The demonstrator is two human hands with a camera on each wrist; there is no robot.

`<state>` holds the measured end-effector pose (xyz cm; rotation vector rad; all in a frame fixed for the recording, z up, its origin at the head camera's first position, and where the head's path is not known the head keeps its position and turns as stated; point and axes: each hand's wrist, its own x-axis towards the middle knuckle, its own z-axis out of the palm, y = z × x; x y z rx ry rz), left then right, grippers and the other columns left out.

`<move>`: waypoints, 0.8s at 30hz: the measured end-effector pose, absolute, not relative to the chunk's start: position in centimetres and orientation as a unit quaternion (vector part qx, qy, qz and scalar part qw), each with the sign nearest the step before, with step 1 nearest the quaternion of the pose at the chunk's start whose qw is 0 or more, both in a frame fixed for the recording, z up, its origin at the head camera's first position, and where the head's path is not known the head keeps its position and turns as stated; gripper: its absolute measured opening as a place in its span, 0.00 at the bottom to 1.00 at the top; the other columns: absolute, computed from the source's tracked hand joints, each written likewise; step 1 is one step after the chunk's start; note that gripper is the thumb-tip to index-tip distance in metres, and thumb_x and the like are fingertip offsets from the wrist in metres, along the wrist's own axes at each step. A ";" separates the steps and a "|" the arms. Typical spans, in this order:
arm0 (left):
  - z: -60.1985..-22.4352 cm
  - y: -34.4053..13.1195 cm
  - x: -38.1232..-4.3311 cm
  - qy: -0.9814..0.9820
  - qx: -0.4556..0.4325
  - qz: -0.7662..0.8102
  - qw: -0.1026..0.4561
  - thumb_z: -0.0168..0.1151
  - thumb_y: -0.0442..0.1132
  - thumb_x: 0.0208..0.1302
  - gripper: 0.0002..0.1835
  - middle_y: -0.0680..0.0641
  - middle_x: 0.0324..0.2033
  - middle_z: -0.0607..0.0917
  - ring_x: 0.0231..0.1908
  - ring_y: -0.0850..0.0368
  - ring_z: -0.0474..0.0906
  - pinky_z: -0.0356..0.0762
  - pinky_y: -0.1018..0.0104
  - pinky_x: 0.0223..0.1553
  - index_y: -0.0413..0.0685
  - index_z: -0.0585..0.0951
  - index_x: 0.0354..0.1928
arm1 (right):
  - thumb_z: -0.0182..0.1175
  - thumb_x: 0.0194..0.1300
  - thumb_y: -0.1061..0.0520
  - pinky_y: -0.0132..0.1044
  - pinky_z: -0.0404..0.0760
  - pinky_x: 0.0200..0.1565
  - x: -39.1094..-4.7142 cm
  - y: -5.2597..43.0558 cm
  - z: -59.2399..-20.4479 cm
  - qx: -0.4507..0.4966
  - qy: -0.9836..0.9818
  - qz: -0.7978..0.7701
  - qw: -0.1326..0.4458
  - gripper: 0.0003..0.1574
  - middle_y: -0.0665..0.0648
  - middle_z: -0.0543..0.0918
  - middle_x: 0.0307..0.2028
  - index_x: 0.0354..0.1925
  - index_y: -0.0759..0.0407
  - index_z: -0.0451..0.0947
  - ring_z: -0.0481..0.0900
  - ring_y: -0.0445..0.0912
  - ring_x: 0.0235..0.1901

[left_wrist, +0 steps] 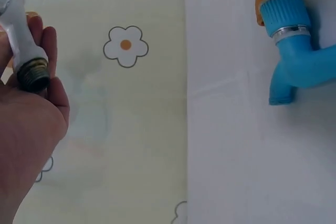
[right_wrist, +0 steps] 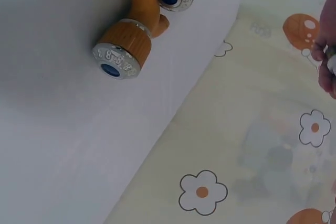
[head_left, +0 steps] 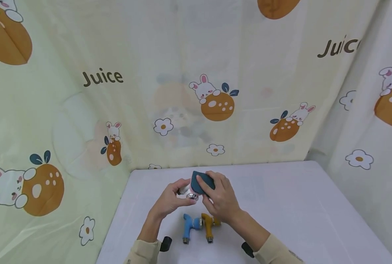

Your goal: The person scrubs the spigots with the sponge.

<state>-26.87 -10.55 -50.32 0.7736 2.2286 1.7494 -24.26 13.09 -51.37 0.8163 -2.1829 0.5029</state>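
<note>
My left hand (head_left: 169, 201) grips a white faucet (left_wrist: 22, 38) with a chrome end, raised above the table. The faucet's threaded inlet pokes out by the fingers in the left wrist view. My right hand (head_left: 224, 200) pinches a flat dark teal sponge pad (head_left: 201, 182) between thumb and fingers, right against the faucet. The pad and fingers hide part of the faucet. Below the hands, a blue faucet (head_left: 189, 226) and an orange faucet (head_left: 209, 225) lie side by side on the table.
The white table (head_left: 282, 205) meets a hanging curtain (head_left: 143, 91) printed with rabbits, oranges and flowers at its back edge. More curtain hangs at both sides. Each wrist wears a black device, just below its beige sleeve (head_left: 144, 252).
</note>
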 end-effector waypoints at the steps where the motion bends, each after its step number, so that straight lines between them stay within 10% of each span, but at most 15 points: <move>1: -50.4 -10.4 -26.8 0.762 0.258 0.586 0.101 0.78 0.40 0.59 0.31 0.46 0.50 0.83 0.50 0.47 0.74 0.76 0.59 0.47 0.57 0.81 0.66 | 0.50 0.70 0.50 0.54 0.72 0.61 -24.5 13.2 -51.4 0.311 -0.858 0.181 0.367 0.34 0.68 0.71 0.67 0.72 0.53 0.74 0.67 0.58 0.61; 14: -50.9 -9.7 -26.5 0.788 0.233 0.562 0.096 0.80 0.45 0.56 0.32 0.49 0.48 0.82 0.47 0.51 0.74 0.77 0.61 0.45 0.61 0.81 0.64 | 0.58 0.67 0.52 0.58 0.75 0.57 -25.8 14.0 -51.8 0.215 -0.899 0.188 0.331 0.35 0.71 0.71 0.65 0.71 0.55 0.75 0.67 0.62 0.61; 24: -51.4 -10.3 -26.7 0.732 0.221 0.636 0.103 0.63 0.40 0.73 0.26 0.41 0.57 0.82 0.52 0.54 0.74 0.75 0.62 0.53 0.44 0.74 0.71 | 0.65 0.69 0.54 0.56 0.76 0.53 -26.0 14.1 -51.6 0.150 -0.877 0.359 0.281 0.37 0.68 0.69 0.67 0.73 0.57 0.71 0.65 0.60 0.60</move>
